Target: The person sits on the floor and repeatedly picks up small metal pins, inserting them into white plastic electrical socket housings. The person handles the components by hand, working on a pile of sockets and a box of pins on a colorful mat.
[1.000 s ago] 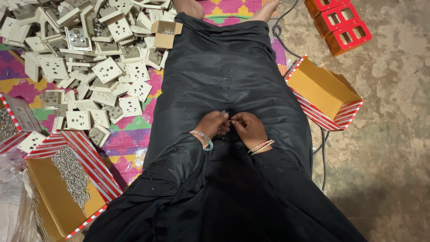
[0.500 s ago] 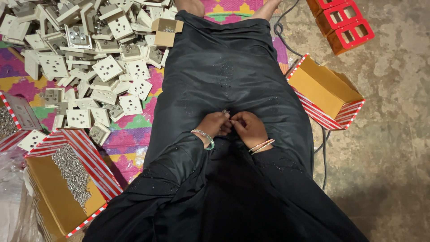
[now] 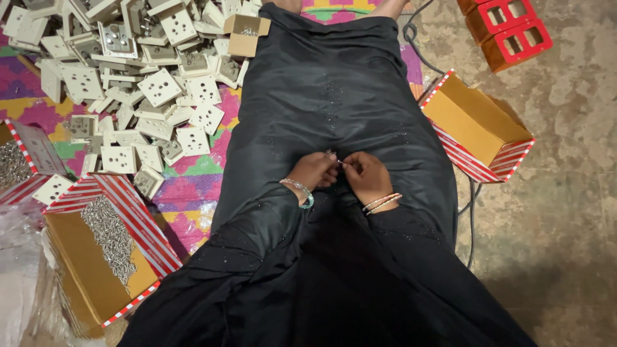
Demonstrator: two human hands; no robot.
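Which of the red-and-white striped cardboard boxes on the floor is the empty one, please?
The striped box at the person's right, beside the red blocks, shows only bare brown cardboard inside. The striped boxes on the left hold heaps of small silvery screws.

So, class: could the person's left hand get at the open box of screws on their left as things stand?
Probably yes: the left hand rests on the lap, and only bare mat and sleeve lie between it and the screw box, whose top is open.

hands (image 3: 340, 175) edged slightly lower on lap
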